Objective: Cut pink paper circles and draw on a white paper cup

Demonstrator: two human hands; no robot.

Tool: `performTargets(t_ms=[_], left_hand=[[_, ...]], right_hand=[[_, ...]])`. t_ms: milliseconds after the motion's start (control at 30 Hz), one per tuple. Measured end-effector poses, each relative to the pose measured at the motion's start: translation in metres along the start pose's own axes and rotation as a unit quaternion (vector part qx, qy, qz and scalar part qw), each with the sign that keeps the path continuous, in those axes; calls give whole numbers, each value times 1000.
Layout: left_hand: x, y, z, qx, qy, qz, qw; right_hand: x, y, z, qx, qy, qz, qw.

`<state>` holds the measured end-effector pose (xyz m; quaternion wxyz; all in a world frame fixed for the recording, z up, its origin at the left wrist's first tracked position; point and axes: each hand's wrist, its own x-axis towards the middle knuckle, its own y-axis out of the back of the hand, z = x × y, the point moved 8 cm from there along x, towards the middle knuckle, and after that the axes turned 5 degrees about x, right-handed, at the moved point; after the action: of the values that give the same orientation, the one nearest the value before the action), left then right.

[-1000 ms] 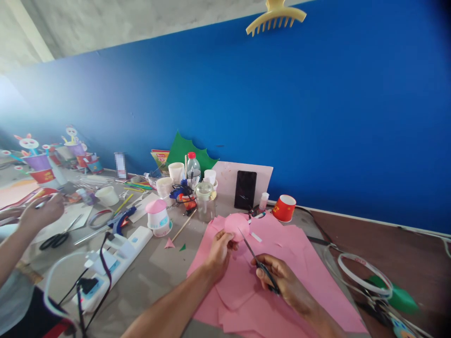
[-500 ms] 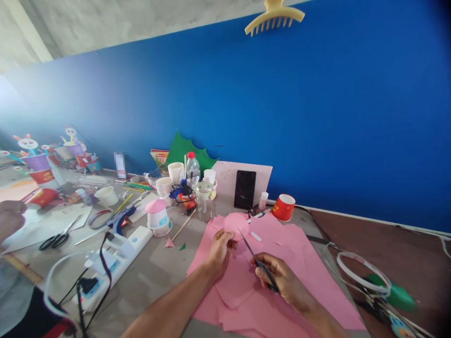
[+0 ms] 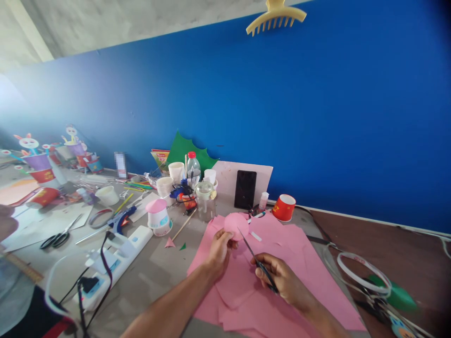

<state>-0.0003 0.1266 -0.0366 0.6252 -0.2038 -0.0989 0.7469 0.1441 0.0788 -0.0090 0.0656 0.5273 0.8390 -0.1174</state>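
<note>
Between thumb and fingers, my left hand [image 3: 221, 244] pinches the lower edge of a round pink paper disc [image 3: 236, 226]. My right hand [image 3: 276, 274] is closed around the black handles of a pair of scissors [image 3: 260, 263]. Their blades point up and left, with the tips at the disc's right edge; whether they touch the paper I cannot tell. Beneath both hands lie overlapping pink paper sheets [image 3: 299, 281]. A small white strip [image 3: 256, 236] rests on them, right of the disc.
Left stand a paper cup with a pink top [image 3: 157, 218], a power strip [image 3: 120, 267] and a glue gun [image 3: 121, 220]. Behind are a glass jar [image 3: 206, 202], a phone [image 3: 245, 189] and a red paper cup [image 3: 283, 207]. Another person's hand [image 3: 7, 223] is at far left.
My hands, the disc and the scissors hold almost the same position. At the far left, the other person's hand has shifted further out of view.
</note>
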Motion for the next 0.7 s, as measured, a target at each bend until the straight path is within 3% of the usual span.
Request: performTargets(t_ms=[400, 567, 633, 700], left_hand=[[1, 0, 2, -3, -9, 0, 1000], [1, 4, 9, -13, -25, 23, 999], [0, 3, 11, -16, -25, 23, 999], [0, 1, 12, -19, -20, 15, 1000]], right_hand=[[0, 3, 2, -24, -5, 5, 1000], [-5, 11, -3, -57, -24, -37, 997], [-3, 26, -6, -93, 0, -7, 996], [0, 48, -11, -166, 53, 78, 982]])
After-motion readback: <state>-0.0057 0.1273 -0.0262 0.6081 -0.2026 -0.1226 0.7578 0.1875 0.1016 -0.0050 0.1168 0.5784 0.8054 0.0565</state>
